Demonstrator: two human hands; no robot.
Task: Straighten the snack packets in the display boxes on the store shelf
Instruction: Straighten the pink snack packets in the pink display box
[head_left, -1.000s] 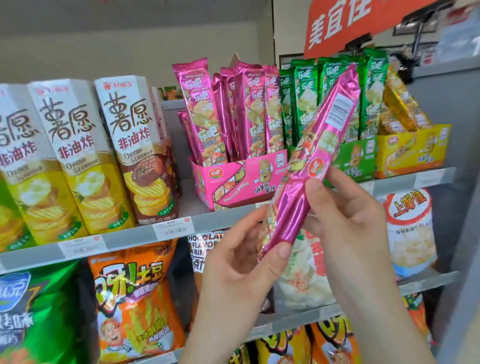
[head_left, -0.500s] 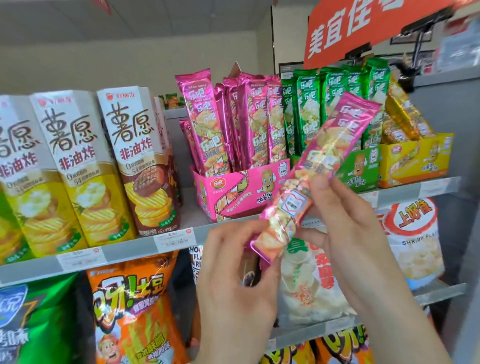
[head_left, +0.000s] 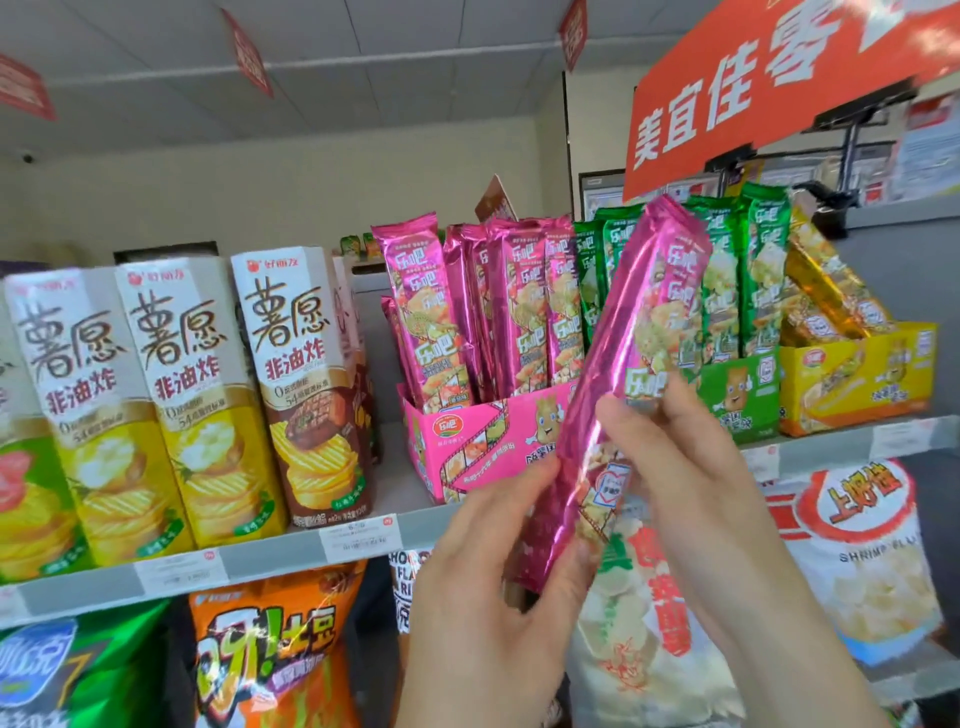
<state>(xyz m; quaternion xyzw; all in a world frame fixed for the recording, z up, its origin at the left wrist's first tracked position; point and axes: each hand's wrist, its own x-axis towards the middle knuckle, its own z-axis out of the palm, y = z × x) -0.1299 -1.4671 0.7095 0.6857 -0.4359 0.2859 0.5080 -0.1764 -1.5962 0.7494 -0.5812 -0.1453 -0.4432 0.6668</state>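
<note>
Head: pink packet (head_left: 615, 374) aslant (top up-right)

The pink packet (head_left: 618, 364) in front of the pink display box (head_left: 467, 452) was glossy, crinkled metallic foil. The box itself looked like printed cardboard, faintly shiny. Left of it, the tall cartons (head_left: 306, 395) were smooth, satin-finished card. Right of it, the yellow packets (head_left: 826, 296) gleamed as gold foil. Below it, the shelf edge (head_left: 270, 560) was matt grey.
</note>
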